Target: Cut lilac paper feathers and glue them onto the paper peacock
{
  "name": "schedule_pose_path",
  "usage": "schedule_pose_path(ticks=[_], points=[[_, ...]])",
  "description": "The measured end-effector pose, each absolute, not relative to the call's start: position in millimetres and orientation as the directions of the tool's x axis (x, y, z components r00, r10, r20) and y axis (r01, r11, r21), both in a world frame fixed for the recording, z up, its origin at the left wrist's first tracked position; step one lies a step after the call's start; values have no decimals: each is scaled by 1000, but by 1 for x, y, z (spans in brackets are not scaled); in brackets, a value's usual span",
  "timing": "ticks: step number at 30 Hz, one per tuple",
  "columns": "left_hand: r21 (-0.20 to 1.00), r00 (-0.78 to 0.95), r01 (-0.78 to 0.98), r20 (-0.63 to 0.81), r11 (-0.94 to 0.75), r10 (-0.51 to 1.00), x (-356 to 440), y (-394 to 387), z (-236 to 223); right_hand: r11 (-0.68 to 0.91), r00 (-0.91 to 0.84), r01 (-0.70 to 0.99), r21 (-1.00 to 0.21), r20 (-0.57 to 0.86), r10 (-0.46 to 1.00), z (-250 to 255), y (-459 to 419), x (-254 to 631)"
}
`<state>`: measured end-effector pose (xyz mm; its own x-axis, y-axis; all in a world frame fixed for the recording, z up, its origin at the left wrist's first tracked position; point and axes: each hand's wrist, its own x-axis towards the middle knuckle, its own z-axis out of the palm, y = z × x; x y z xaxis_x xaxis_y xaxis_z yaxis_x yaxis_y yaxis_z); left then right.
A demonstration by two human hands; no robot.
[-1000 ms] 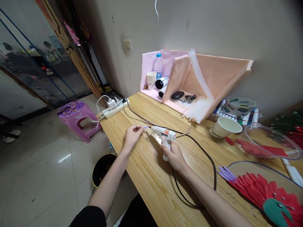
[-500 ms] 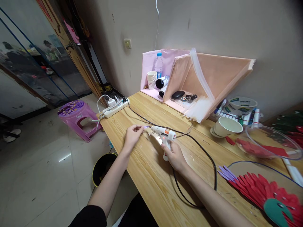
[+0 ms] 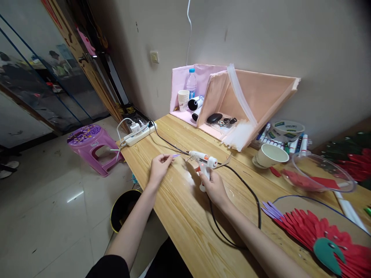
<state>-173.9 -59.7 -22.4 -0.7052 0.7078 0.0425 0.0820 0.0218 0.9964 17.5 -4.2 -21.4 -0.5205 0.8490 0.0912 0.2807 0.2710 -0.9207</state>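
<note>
Between the fingertips of my left hand [image 3: 159, 168] is a thin purple strip [image 3: 176, 155], its free end pointing right. My right hand [image 3: 215, 187] is wrapped round the handle of a white hot glue gun [image 3: 203, 160] with a small red light on its side. The gun's nozzle faces left, a short gap away from the strip. To the right of my right arm lies a bird-like craft piece with red petals [image 3: 314, 227], a green head [image 3: 328, 253] and purple strips [image 3: 272, 211] at its left end.
A black cable [image 3: 259, 204] loops over the wooden table [image 3: 179, 216] near a power strip [image 3: 141, 134]. Pink and peach boxes [image 3: 262, 92] stand against the wall. At right are a paper cup [image 3: 271, 156] and clear plastic bowl [image 3: 321, 173]. A purple stool [image 3: 92, 148] and bin [image 3: 124, 210] are left.
The glue gun's nozzle has moved right, away from the purple strip, leaving a gap. Both hands keep their hold. The view has shifted slightly.
</note>
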Motion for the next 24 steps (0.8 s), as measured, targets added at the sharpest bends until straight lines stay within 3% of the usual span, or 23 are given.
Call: schedule_pose_path(ticks=[4, 6, 9, 13, 19, 23, 24], points=[[990, -712, 137, 125, -38, 691, -167, -67, -13, 314, -418, 349, -883, 153, 895, -5, 13, 6], [969, -688, 228, 232, -98, 688, -160, -73, -4, 385, -422, 447, -807, 189, 887, -1, 23, -3], [845, -544, 474, 502, -247, 672, -148, -84, 16, 456, -461, 607, -650, 180, 869, -3, 35, -19], [659, -309, 632, 697, -409, 647, -132, -97, 42, 464, -468, 642, -611, 167, 868, -10, 38, -31], [527, -35, 627, 755, -574, 655, -108, -101, 66, 523, -549, 593, -612, 167, 819, -3, 18, 5], [573, 70, 535, 702, -621, 708, -91, -94, 70, 510, -560, 563, -651, 153, 814, 20, 1, 77], [601, 86, 512, 675, -613, 733, -85, -91, 70, 444, -543, 517, -731, 120, 831, 29, -4, 97]])
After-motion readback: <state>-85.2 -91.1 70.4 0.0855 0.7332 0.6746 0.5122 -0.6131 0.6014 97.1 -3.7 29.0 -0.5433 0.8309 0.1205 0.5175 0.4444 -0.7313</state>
